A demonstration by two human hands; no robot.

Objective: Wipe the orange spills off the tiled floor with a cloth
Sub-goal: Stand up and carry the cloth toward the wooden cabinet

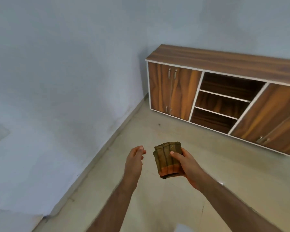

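A folded olive-brown cloth (167,159) with dark stripes and an orange band along its near edge rests in my right hand (185,162), thumb pressed on top, held above the floor. My left hand (134,159) hovers just left of the cloth, holding nothing, fingers loosely curled and slightly apart, not touching it. The beige tiled floor (174,198) stretches below both hands. No orange spill shows on the visible tiles.
A low wooden cabinet (224,97) with white trim, closed doors and open middle shelves stands against the far wall at the right. A pale blue wall (57,97) runs along the left, meeting the floor diagonally. A small dark speck (159,124) lies near the cabinet.
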